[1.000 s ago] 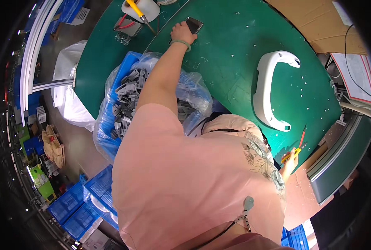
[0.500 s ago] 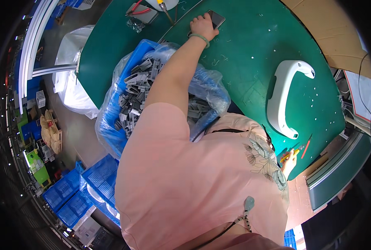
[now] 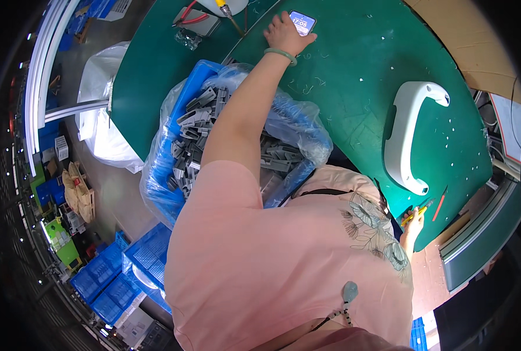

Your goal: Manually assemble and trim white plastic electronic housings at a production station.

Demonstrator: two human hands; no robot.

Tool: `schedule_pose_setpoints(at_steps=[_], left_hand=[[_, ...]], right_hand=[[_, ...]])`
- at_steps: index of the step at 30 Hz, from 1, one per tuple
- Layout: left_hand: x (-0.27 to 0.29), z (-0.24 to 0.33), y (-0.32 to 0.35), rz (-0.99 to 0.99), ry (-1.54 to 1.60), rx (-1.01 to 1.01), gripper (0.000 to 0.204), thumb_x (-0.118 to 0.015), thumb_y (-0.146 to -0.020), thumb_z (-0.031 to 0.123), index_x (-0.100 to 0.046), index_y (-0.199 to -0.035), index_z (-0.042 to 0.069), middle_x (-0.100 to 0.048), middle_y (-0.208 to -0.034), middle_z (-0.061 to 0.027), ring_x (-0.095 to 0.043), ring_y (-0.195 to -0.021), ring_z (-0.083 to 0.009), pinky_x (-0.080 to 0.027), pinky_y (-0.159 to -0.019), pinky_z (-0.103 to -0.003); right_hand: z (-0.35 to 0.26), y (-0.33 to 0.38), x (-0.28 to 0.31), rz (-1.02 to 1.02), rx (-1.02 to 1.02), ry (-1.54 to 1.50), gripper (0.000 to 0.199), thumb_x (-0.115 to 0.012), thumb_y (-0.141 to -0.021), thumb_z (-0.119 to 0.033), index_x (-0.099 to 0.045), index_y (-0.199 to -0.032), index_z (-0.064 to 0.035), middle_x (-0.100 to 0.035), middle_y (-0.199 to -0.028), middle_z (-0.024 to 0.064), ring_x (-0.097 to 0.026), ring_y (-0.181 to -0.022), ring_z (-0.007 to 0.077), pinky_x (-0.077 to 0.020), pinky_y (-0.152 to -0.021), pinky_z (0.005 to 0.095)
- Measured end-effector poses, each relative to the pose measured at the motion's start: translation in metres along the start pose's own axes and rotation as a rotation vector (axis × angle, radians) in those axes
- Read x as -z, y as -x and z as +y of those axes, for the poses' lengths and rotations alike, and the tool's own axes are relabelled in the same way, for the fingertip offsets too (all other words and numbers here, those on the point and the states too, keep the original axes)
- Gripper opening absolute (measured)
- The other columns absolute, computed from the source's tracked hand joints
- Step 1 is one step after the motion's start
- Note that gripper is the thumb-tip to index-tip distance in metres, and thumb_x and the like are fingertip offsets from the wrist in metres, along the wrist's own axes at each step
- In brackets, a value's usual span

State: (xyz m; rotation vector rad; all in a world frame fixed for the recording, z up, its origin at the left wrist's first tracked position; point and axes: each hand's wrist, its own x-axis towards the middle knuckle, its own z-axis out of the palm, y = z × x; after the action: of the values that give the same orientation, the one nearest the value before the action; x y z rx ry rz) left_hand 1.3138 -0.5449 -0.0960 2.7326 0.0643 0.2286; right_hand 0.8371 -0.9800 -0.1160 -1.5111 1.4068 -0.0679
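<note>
yellow tool (image 3: 421, 211): partly hidden by right hand (image 3: 413, 226) | white roll (image 3: 206, 6): cut by top edge

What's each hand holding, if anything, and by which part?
The right hand grips a yellow-handled tool by its handle; the left hand is at the phone, hold unclear.

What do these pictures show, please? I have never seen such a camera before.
No machine here: these are a person's bare hands. The view comes from a wide camera on the person's head, looking down, so straight edges look bent. The left hand is at a phone with a lit screen; I cannot tell whether it grips it. The right hand holds a yellow tool. On the green table are a white curved part and a red stick. A plastic-lined blue bin with grey parts is near the body.
</note>
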Motion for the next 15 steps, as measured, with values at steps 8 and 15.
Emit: schedule_pose_setpoints(at_steps=[8, 15], left_hand=[[0.009, 0.117, 0.077, -0.018, 0.218, -0.835, 0.064, -0.073, -0.067, 0.041, -0.056, -0.117, 0.005, -0.05, -0.124, -0.0191, -0.042, -0.12, -0.0393, -0.036, -0.097, -0.053], [0.014, 0.214, 0.198, -0.326, 0.352, -1.367, 0.074, -0.076, -0.06, 0.05, -0.055, -0.118, 0.008, -0.046, -0.13, -0.0162, -0.032, -0.132, -0.0349, -0.027, -0.104, -0.057]], right_hand=[[-0.019, 0.004, -0.034, -0.007, 0.15, 0.115, 0.021, -0.061, -0.088, -0.019, -0.051, -0.099, -0.0044, -0.051, -0.068, 0.0012, -0.049, -0.051, 0.0094, -0.0407, -0.044, 0.0236], [0.003, -0.008, 0.002, 0.029, 0.121, 0.259, 0.038, -0.065, -0.085, -0.031, -0.058, -0.109, -0.0013, -0.058, -0.074, 0.005, -0.055, -0.059, 0.0123, -0.047, -0.053, 0.0271]])
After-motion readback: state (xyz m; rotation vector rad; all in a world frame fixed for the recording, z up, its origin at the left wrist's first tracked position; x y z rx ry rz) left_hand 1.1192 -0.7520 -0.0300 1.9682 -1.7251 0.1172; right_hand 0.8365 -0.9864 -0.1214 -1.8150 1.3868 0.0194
